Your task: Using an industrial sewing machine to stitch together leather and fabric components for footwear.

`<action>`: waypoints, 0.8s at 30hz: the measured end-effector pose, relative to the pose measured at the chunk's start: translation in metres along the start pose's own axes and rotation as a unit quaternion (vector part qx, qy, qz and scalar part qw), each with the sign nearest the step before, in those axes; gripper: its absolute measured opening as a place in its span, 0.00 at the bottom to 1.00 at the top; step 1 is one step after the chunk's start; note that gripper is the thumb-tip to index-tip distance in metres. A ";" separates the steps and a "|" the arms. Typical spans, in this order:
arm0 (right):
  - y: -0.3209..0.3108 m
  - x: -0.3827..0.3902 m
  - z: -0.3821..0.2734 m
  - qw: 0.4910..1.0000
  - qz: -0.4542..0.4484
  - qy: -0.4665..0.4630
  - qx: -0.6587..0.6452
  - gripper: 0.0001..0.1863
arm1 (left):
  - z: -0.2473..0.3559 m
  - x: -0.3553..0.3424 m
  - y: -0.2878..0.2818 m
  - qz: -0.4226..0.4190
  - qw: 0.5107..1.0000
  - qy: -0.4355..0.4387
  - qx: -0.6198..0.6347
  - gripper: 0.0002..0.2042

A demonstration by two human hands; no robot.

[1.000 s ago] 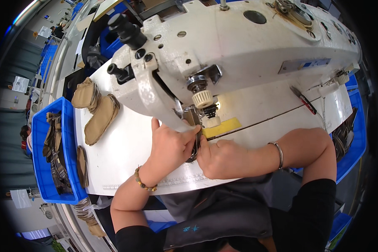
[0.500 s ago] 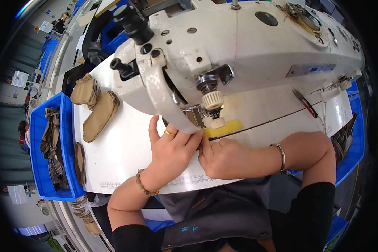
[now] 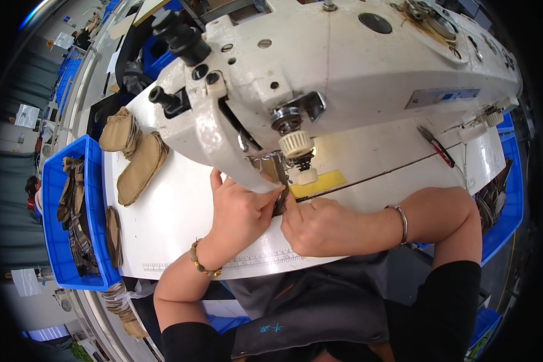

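Note:
A white sewing machine (image 3: 344, 60) stands over the table, with its presser foot area in front of me. A small dark piece of fabric (image 3: 279, 207) lies below the needle, between my two hands. My left hand (image 3: 241, 208) pinches its left edge with thumb and forefinger; the white curved take-up guard (image 3: 214, 136) hides some of its other fingers. My right hand (image 3: 314, 224) is curled, its thumb and forefinger closed on the right edge of the piece. Beside the needle, a yellow strip (image 3: 323, 184) is stuck to the table.
Stacked tan sole-shaped pieces (image 3: 142, 166) lie at the left of the white table (image 3: 163, 229). A blue bin (image 3: 111, 241) of dark fabric parts stands beyond them, another blue bin (image 3: 514, 211) at the right. Red-handled thread snips (image 3: 435, 146) lie right of the machine.
My left hand has drawn its fingers in and shifted slightly left, so more of the dark fabric shows. My right hand has moved slightly left. The whole machine appears slightly further left.

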State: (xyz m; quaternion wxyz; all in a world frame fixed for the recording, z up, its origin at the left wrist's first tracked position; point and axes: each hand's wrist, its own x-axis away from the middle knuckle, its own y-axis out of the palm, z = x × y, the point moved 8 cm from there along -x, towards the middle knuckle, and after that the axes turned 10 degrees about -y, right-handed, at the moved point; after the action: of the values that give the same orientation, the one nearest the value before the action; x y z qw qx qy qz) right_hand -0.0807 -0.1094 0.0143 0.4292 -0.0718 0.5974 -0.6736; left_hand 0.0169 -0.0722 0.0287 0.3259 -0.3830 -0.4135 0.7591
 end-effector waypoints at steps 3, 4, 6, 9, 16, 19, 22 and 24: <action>0.002 0.000 0.000 1.000 0.001 -0.002 0.002 0.13 | 0.001 -0.001 0.001 -0.004 1.000 0.001 0.001 0.11; 0.002 0.000 0.001 1.000 0.006 -0.002 0.010 0.12 | 0.002 -0.002 0.000 0.000 1.000 0.004 0.001 0.11; 0.005 0.001 0.002 1.000 0.010 -0.006 0.018 0.12 | 0.001 -0.007 0.000 0.006 1.000 0.004 0.000 0.11; 0.011 0.000 0.009 0.999 0.023 0.004 0.032 0.08 | -0.007 -0.014 -0.001 0.021 1.000 0.008 -0.003 0.08; 0.014 -0.001 0.026 0.999 0.031 0.039 -0.005 0.06 | -0.030 -0.018 0.010 0.009 1.000 -0.022 -0.002 0.04; 0.010 -0.001 0.028 0.998 0.030 0.051 -0.018 0.06 | -0.022 -0.013 0.005 0.007 0.999 -0.015 -0.051 0.06; 0.013 0.001 0.031 0.996 0.032 0.070 -0.034 0.06 | -0.001 -0.012 -0.009 0.004 0.996 -0.012 -0.093 0.10; 0.010 0.000 0.032 0.995 0.044 0.074 -0.040 0.06 | 0.006 -0.004 -0.016 -0.033 0.991 -0.021 -0.131 0.17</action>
State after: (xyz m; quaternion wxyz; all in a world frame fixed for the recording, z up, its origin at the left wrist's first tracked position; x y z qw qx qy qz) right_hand -0.0560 -0.1320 0.0143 0.4097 -0.0123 0.6568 -0.6329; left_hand 0.0165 -0.0710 0.0462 0.2892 -0.3928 -0.5284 0.6949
